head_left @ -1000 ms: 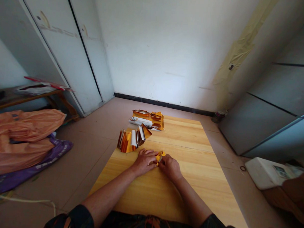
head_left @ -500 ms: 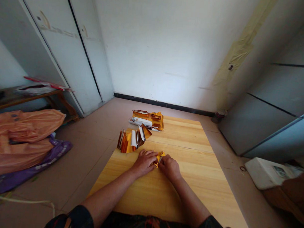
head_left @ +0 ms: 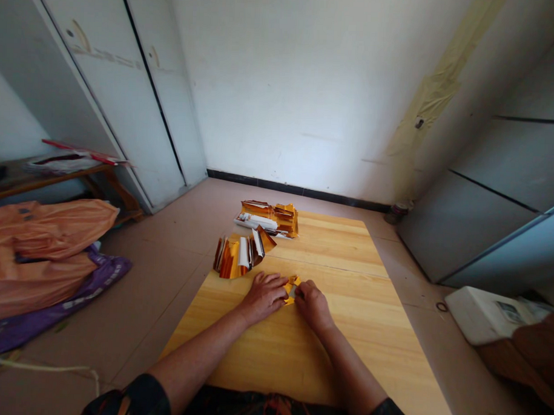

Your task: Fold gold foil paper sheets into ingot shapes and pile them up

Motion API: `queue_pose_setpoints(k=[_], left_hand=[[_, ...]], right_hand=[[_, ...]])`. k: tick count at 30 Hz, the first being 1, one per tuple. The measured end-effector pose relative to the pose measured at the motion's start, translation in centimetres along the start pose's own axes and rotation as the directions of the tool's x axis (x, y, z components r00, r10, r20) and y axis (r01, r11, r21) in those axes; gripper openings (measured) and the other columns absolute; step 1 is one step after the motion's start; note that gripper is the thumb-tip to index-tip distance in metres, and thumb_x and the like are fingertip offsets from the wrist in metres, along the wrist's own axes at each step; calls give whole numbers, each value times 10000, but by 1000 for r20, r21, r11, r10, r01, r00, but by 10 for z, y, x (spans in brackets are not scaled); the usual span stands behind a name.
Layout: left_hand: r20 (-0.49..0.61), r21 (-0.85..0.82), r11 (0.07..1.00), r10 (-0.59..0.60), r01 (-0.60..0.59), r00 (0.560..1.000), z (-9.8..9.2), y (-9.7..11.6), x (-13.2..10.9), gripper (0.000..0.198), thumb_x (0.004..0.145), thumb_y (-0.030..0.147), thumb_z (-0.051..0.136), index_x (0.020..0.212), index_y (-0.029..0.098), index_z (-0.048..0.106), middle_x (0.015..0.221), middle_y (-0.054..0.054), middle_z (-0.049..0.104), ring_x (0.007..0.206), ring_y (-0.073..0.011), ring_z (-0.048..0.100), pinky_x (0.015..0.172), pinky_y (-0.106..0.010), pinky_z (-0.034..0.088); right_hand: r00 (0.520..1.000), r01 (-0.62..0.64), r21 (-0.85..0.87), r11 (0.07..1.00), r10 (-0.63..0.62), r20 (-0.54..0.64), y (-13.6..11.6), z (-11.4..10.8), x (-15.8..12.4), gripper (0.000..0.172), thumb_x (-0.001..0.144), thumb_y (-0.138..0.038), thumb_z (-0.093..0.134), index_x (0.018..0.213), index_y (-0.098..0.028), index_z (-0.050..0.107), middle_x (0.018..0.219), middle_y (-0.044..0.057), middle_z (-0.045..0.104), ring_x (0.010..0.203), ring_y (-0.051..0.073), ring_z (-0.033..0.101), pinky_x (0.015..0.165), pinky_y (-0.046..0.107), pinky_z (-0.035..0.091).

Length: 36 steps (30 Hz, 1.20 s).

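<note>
A small piece of folded gold paper [head_left: 292, 290], with a greyish patch at its middle, lies on the wooden table [head_left: 363, 331] between my two hands. My left hand [head_left: 265, 295] presses on the paper's left side, its fingers bent over the edge and holding it. On the right side, my right hand [head_left: 313, 302] is closed, thumb and fingers pinching the paper's edge. The fingertips partly hide the folds. Beyond my left hand, a bundle of gold and white folded paper [head_left: 243, 255] stands fanned out at the table's left edge.
At the table's far end lies another pile of gold and white paper [head_left: 270, 219]. Orange and purple bags [head_left: 52, 254] rest on the floor to the left, near a wooden bench [head_left: 109, 177]. A white box [head_left: 486, 315] stands to the right of the table.
My right hand has shifted slightly to the right, and more of the gold paper shows between my hands. My left hand stays in place.
</note>
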State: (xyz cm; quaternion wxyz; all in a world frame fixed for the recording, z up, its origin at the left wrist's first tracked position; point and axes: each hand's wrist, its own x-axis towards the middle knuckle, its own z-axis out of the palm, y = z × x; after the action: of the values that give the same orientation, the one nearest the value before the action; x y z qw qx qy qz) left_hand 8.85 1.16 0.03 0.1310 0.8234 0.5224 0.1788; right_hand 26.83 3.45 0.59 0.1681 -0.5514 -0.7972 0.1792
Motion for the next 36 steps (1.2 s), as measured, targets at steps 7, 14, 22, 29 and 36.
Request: queue_pose_setpoints(k=[7,14,22,29,36], left_hand=[[-3,10,1000,-8,8,1000,1,1,0,83,825,284,597,899,303,629,1328,44,533,1244,-251,408,1009,-537,237],[-51,36,999,35,-33,998,2,1,0,73,841,302,574,895,295,623,1296,34,557,1215,-243,427,990,-509,248],[7,75,989,129,-129,992,-5,0,5,117,865,280,526,967,279,584,1295,14,547,1242,-234,413,1008,-495,241],[86,17,969,245,-247,966,-14,0,15,159,847,213,525,997,249,559,1291,-14,548,1219,-190,456,987,-366,313],[123,-8,966,259,-260,958,-17,-1,19,127,834,200,530,949,244,560,1279,-8,556,1171,-187,500,954,-343,334]], right_hand=[[998,26,32,999,-24,-57,8,2,0,167,735,-72,513,810,-195,599,853,12,576,695,105,557,604,185,368],[995,81,88,993,-74,-74,25,-11,9,263,824,-124,463,974,-222,655,941,34,604,830,122,588,715,190,428],[997,80,-198,977,-75,35,7,-16,7,226,898,-270,488,1050,-310,649,1038,32,593,948,131,543,714,184,426],[987,144,-238,961,-158,-41,12,-8,3,206,906,-248,496,1015,-298,663,1010,34,605,923,143,527,678,199,420],[979,189,-207,960,-200,-37,14,-10,5,192,908,-240,495,930,-273,683,980,30,627,909,142,523,704,200,412]])
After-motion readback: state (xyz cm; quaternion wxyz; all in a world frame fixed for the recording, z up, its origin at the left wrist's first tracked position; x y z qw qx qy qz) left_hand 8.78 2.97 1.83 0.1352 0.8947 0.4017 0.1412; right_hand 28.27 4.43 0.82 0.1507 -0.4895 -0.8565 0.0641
